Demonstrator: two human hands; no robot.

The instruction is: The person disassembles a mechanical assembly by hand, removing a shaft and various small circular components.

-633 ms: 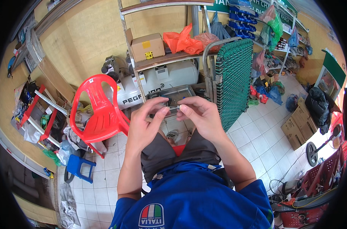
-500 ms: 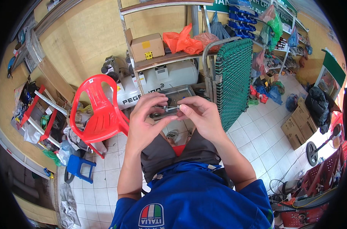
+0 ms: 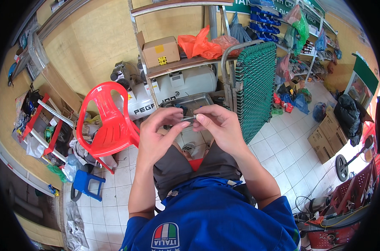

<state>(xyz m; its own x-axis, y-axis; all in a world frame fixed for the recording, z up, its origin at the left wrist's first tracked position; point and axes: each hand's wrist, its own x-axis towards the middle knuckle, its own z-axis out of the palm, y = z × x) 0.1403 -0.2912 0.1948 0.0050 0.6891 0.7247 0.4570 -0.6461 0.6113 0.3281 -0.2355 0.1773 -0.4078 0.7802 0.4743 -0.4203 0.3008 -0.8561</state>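
Now left hand (image 3: 156, 136) and right hand (image 3: 219, 125) both pinch small metal part (image 3: 189, 119), held above tray (image 3: 194, 101). Since half-second ago: hands barely shifted, left fingers curled tighter. Fiddling continues; red chair (image 3: 110, 121) beside.

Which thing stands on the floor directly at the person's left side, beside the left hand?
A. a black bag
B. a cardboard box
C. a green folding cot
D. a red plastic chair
D: the red plastic chair stands on the tiles just left of the left hand, while the green folding cot leans upright on the side of the right hand.
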